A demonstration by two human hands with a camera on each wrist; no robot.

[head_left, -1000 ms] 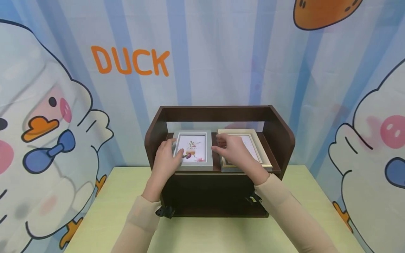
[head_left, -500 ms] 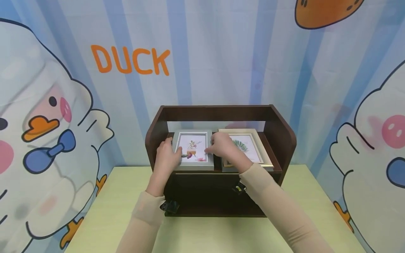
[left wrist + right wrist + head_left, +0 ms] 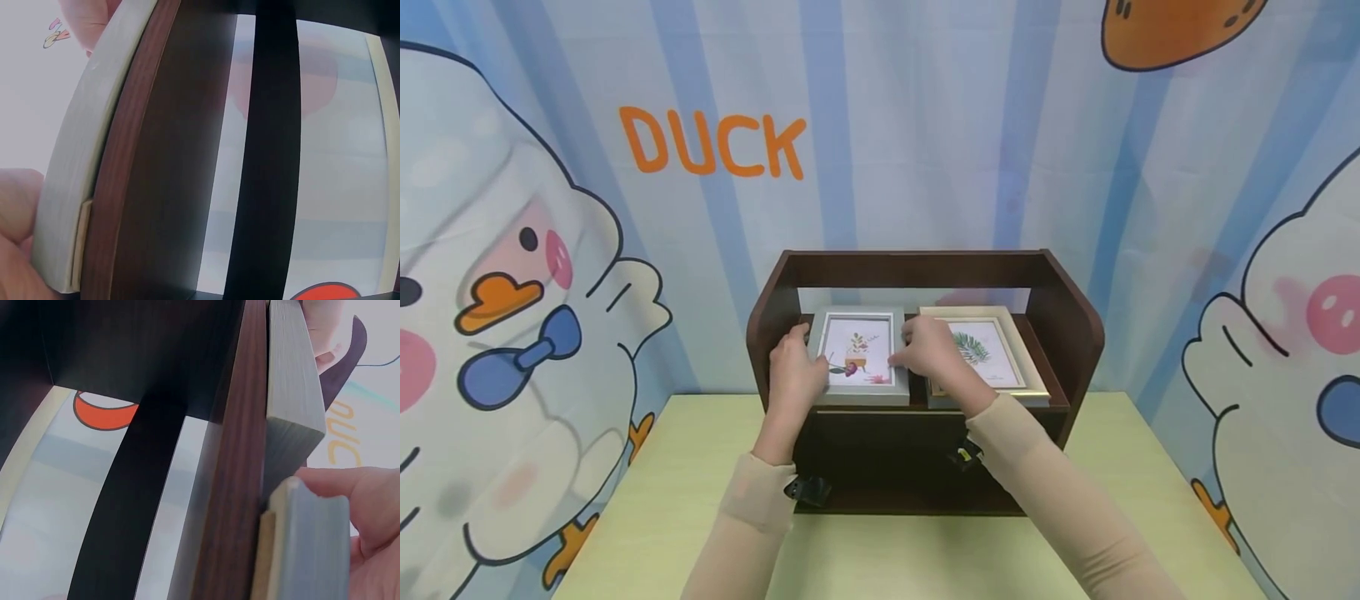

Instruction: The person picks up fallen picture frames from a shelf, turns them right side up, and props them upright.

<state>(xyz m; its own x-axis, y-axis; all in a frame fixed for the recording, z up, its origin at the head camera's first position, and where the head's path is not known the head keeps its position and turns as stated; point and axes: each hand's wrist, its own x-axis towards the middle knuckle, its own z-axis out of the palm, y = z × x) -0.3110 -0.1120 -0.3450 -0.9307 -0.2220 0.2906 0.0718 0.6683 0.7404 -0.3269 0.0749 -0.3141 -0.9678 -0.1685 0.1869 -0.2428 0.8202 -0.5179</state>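
Head view: gold frame (image 3: 991, 357) partly behind right hand (image 3: 931, 347).

A blue-striped curtain (image 3: 917, 150) is hanging behind a pale yellow-green table (image 3: 647, 483). Orange "DUCK" lettering (image 3: 722, 143) is showing above the table. A white cartoon duck (image 3: 505, 467) is appearing to its left, a similar figure (image 3: 1292, 400) to its right.

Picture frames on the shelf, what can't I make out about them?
Gray frame: head view, left edge partly hidden by the left hand.
Gold frame: head view, left side partly hidden by the right hand.
Gray frame's print: left wrist view, cut off by the image's left edge.
Faint marks below the green leaf: head view, too small to read.
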